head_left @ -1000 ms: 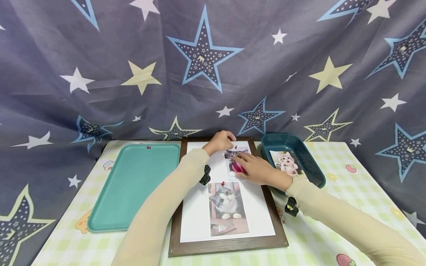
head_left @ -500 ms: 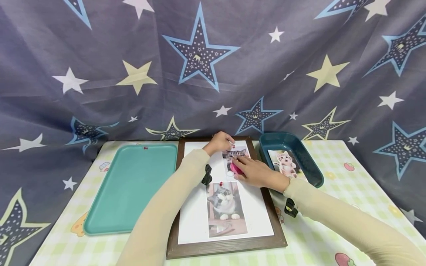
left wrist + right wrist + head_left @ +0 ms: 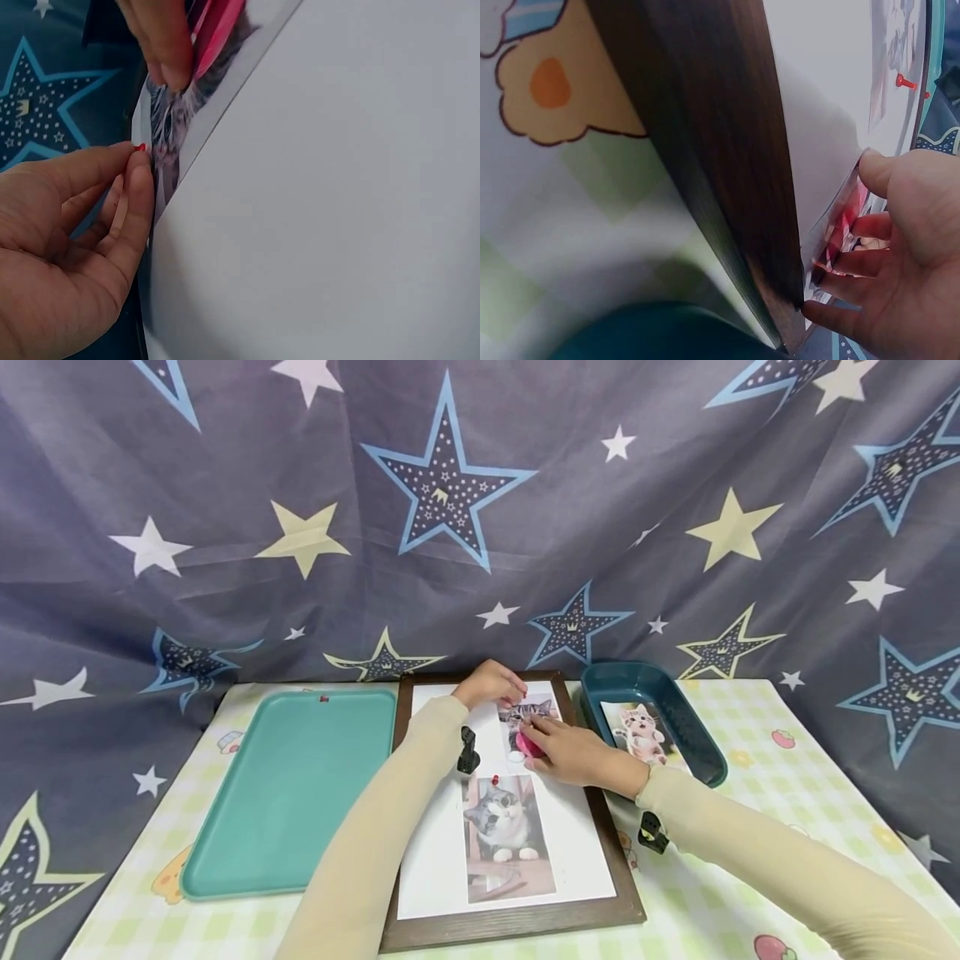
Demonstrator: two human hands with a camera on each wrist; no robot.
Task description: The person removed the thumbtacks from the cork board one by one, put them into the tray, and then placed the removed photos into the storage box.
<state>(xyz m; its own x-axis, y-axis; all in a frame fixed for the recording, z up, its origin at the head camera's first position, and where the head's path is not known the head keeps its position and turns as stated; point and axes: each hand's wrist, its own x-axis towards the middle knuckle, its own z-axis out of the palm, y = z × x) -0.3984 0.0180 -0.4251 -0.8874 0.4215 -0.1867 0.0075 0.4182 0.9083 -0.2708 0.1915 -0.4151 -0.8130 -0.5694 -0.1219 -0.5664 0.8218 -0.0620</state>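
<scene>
Photo (image 3: 520,712): tabby cat with bright pink patch; partly covered, lying on far half of white, brown-framed board (image 3: 579,860). Pin (image 3: 142,148): small, red, pinched near photo's top edge.

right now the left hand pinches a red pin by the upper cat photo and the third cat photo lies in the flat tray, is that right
Wrong place: the head view shows the third cat photo in the deep dark bin. The left hand does pinch a red pin by the upper cat photo.
</scene>
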